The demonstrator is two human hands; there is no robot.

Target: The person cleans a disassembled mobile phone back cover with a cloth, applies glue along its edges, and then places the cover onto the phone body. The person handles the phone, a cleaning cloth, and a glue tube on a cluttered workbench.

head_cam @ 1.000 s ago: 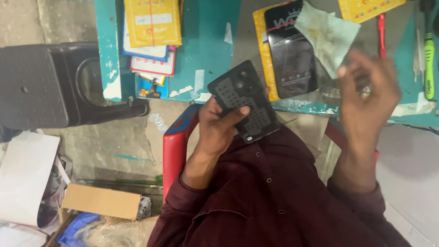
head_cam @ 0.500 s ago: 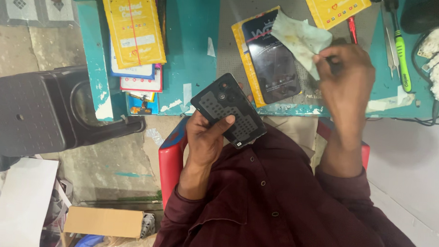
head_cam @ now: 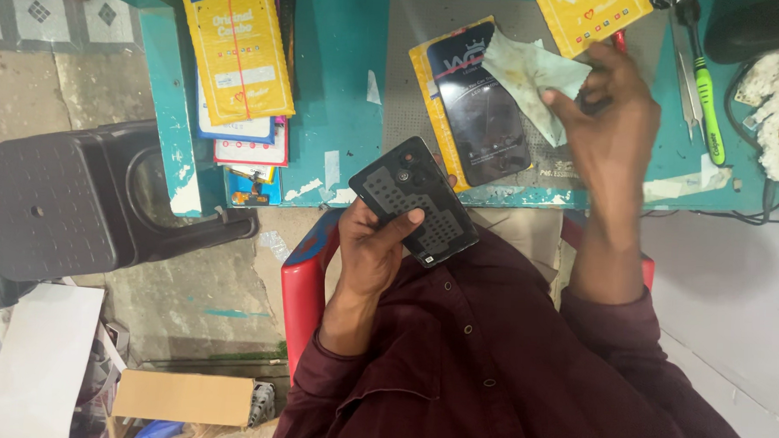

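a teal-painted surface with chipped edges runs across the top of the view, above a worn concrete floor. the dark phone is off the surface, just below its front edge and above the person's maroon-shirted lap, tilted with its back panel and camera cluster facing up. the left hand grips it from underneath, thumb lying across the back and the fingers wrapped closed around its edges. up and to the right, the right hand is raised over the surface, its fingers pinched shut on a crumpled pale cloth that hangs to the left of the hand. the cloth overlaps the upper corner of a black and yellow packet, which lies on a grey work mat. a second yellow packet sits at the top edge of the mat, near the right hand. further right lie a green-handled screwdriver and, just beside it, thin metal tweezers. at the left end of the surface a stack of yellow and white packets overhangs the edge. on the floor to the left stands a black plastic stool, and lower down lies a cardboard box. the person sits on a red seat.
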